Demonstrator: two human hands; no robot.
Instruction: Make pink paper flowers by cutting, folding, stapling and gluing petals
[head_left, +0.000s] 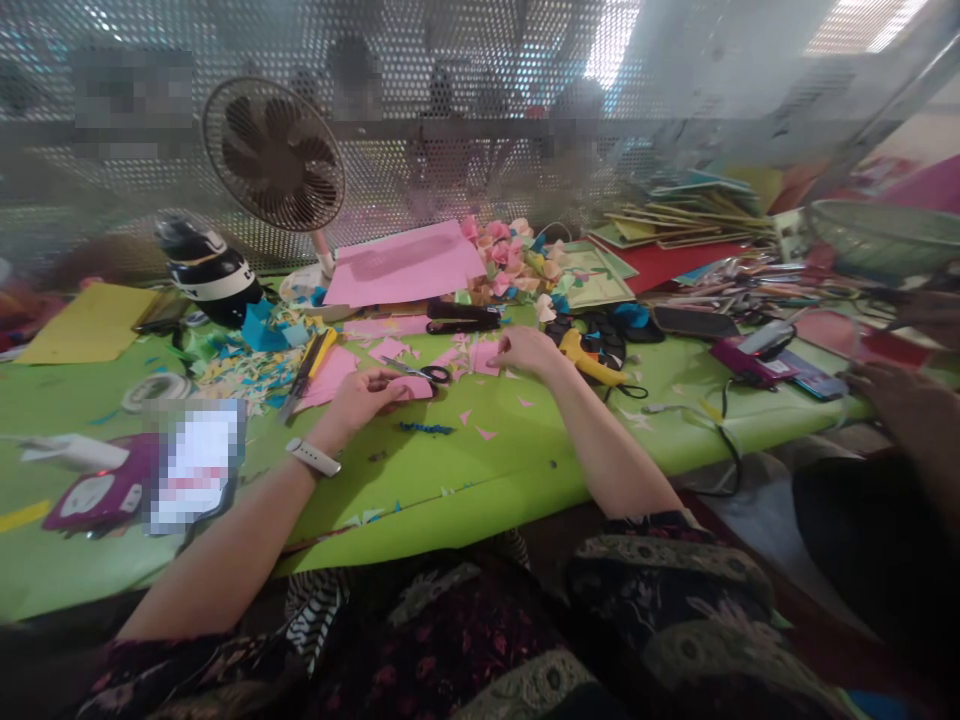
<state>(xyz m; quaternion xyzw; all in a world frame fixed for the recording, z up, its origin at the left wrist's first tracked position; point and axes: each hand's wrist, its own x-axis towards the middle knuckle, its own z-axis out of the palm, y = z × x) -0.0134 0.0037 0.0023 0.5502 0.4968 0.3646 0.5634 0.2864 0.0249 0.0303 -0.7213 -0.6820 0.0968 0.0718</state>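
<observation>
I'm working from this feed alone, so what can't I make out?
All in the head view:
Right hand: its own fingers hide whether it grips or only touches the pink paper.
Phone: screen lost to pixelation.
Bottle: lettering blurred, partly turned away.
Basket: far end cut off by the right edge.
Mesh: what lies behind it is blurred.

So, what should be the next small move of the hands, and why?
Perhaps the right hand should take the scissors: they seem to lie unheld between the hands, pointing leftward, and the left hand holds a pink paper piece.
</observation>
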